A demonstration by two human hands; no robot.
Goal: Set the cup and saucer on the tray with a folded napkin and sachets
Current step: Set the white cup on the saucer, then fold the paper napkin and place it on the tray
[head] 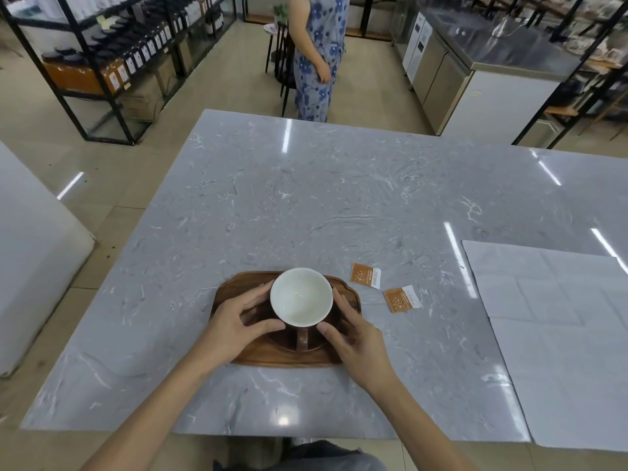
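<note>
A cup, white inside and brown outside, stands on a dark brown saucer on the wooden tray, its handle pointing toward me. My left hand cups its left side, fingers touching the rim and wall. My right hand holds its right side in the same way. Two orange sachets lie on the marble table right of the tray, one farther and one nearer. A large white napkin lies flat at the right.
The grey marble table stretches far ahead. A person in a blue flowered dress stands beyond its far edge by a black stool. Shelving stands at the back left, a steel counter at the back right.
</note>
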